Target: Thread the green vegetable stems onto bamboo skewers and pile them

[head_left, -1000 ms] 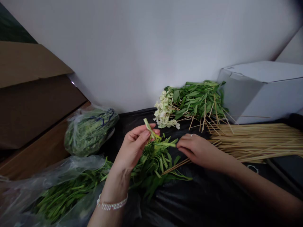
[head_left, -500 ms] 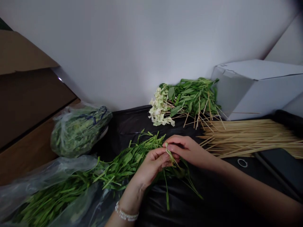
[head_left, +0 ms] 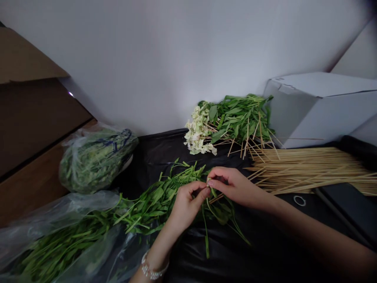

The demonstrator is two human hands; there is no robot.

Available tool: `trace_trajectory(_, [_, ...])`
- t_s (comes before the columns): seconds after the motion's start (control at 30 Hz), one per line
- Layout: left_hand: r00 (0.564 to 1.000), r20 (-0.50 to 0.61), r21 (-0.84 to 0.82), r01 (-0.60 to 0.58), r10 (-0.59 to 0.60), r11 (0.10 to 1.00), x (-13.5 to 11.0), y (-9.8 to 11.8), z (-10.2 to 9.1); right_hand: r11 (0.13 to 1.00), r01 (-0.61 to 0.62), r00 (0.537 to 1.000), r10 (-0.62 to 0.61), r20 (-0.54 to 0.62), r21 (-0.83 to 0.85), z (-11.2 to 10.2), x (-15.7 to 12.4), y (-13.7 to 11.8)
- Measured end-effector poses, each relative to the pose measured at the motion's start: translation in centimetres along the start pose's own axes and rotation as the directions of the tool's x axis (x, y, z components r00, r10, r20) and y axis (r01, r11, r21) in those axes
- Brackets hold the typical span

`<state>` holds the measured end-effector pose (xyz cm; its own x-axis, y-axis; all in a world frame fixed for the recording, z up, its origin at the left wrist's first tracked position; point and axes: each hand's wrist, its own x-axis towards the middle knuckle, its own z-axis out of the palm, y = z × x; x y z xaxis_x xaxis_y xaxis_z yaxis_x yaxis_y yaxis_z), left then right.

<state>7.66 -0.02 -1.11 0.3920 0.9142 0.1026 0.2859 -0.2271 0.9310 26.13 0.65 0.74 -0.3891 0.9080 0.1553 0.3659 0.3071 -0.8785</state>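
Note:
My left hand (head_left: pixel 191 200) and my right hand (head_left: pixel 232 184) meet fingertip to fingertip, both closed in a pinch. Between them is a small folded piece of leafy green stem (head_left: pixel 213 193), pale at its tip. A thin wooden skewer (head_left: pixel 217 198) slants out below the right fingers, partly hidden by them. Loose leafy greens (head_left: pixel 156 204) lie under and to the left of my left hand. A few long stems (head_left: pixel 206 236) trail down beneath both hands. Behind them lies a pile of greens on skewers (head_left: pixel 235 118), with pale folded ends (head_left: pixel 198 133) on its left.
Many bare bamboo skewers (head_left: pixel 309 169) lie at the right, near a dark phone-like slab (head_left: pixel 350 208) and a small ring (head_left: pixel 299 201). A white box (head_left: pixel 330 110) stands behind. Bagged greens (head_left: pixel 97 161) and a cardboard box (head_left: pixel 35 114) are at the left. Black plastic (head_left: pixel 224 259) covers the surface.
The fingers of my left hand have drawn up into a tighter pinch against my right fingertips. The long piece of stem that stood out between my hands is now mostly hidden.

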Motion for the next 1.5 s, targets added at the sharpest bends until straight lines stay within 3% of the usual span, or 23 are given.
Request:
trace_trajectory(0.07, [0.997,0.045,0.128,-0.066,0.061,0.99,-0.1,0.3,-0.4,0.995,0.057,0.998,-0.056,0.023,-0.087,-0.2,-0.1,-0.1])
trace_trajectory(0.13, [0.99,0.118,0.14,-0.091,0.075,0.986,-0.1,0.7,-0.8,0.994,0.071,0.994,-0.063,0.093,-0.087,-0.6,-0.1,-0.2])
trace_trajectory(0.23, [0.968,0.252,-0.082,0.016,0.006,0.997,-0.3,1.0,-1.5,0.995,-0.004,0.964,-0.022,0.265,0.099,-1.5,-0.2,-0.3])
trace_trajectory(0.37, [0.934,0.357,-0.444,0.178,-0.009,0.878,-0.5,0.7,-1.7,0.915,-0.073,0.924,-0.088,0.373,0.397,-2.2,-0.2,-0.3])
trace_trajectory(0.43, [0.95,0.313,-0.562,0.204,-0.022,0.802,-0.5,0.3,-1.2,0.858,-0.104,0.928,-0.099,0.36,0.503,-2.1,-0.1,-0.2])
trace_trajectory(0.5, [0.964,0.23,-0.619,0.253,-0.137,0.743,-0.4,-0.1,-0.5,0.819,-0.105,0.948,-0.088,0.304,0.564,-1.9,-0.1,-0.1])
trace_trajectory(0.57, [0.95,0.178,-0.622,0.311,-0.257,0.719,-0.2,-0.3,0.2,0.821,-0.074,0.976,-0.058,0.211,0.567,-1.8,0.0,0.1])
trace_trajectory(0.73, [0.914,0.297,-0.564,0.403,-0.278,0.721,-0.1,-0.5,0.9,0.878,-0.076,0.997,0.054,0.06,0.472,-1.7,0.3,0.7])
trace_trajectory(0.87, [0.928,0.278,-0.476,0.357,-0.248,0.803,-0.2,0.1,-0.1,0.803,-0.12,0.989,0.048,0.137,0.584,-1.2,0.3,0.8])
trace_trajectory(0.9, [0.914,0.342,-0.418,0.358,-0.22,0.835,-0.4,0.3,-0.4,0.755,-0.142,0.986,0.047,0.163,0.641,-1.0,0.3,0.8])
trace_trajectory(0.93, [0.869,0.456,-0.346,0.371,-0.19,0.862,-0.5,0.5,-0.7,0.7,-0.161,0.983,0.048,0.179,0.695,-0.9,0.3,0.8])
trace_trajectory(1.0, [0.698,0.699,-0.211,0.408,-0.154,0.888,-0.9,0.8,-1.0,0.619,-0.167,0.984,0.052,0.172,0.767,-1.0,0.3,0.8])
trace_trajectory(1.03, [0.631,0.761,-0.174,0.425,-0.153,0.889,-1.0,0.9,-1.1,0.615,-0.149,0.988,0.055,0.147,0.774,-1.1,0.3,0.8])
trace_trajectory(1.07, [0.628,0.76,-0.174,0.44,-0.163,0.881,-1.1,0.8,-1.1,0.645,-0.13,0.991,0.053,0.125,0.753,-1.2,0.3,0.7])
trace_trajectory(1.1, [0.694,0.697,-0.218,0.448,-0.183,0.867,-1.0,0.6,-0.9,0.7,-0.113,0.993,0.047,0.112,0.705,-1.2,0.3,0.7])
trace_trajectory(1.17, [0.875,0.432,-0.37,0.392,-0.217,0.842,-0.6,0.1,-0.6,0.83,-0.063,0.995,0.012,0.094,0.554,-1.1,0.3,0.5])
trace_trajectory(1.23, [0.957,0.212,-0.473,0.28,-0.201,0.836,0.0,-0.1,-0.2,0.918,0.0,0.995,-0.039,0.091,0.397,-0.6,0.2,0.3])
trace_trajectory(1.27, [0.968,0.174,-0.487,0.244,-0.181,0.839,0.2,0.0,-0.2,0.939,0.025,0.994,-0.06,0.092,0.343,-0.4,0.1,0.3])
trace_trajectory(1.37, [0.956,0.242,-0.405,0.256,-0.167,0.878,-0.2,1.2,-1.0,0.946,0.046,0.99,-0.086,0.112,0.321,0.1,0.0,0.0])
trace_trajectory(1.43, [0.946,0.253,-0.311,0.278,-0.203,0.909,-1.8,2.5,-2.9,0.935,0.028,0.991,-0.073,0.115,0.353,0.0,0.0,-0.1])
trace_trajectory(1.5, [0.957,0.181,-0.229,0.265,-0.226,0.937,-4.5,3.8,-5.8,0.941,-0.006,0.994,-0.03,0.102,0.337,-0.4,0.1,-0.1])
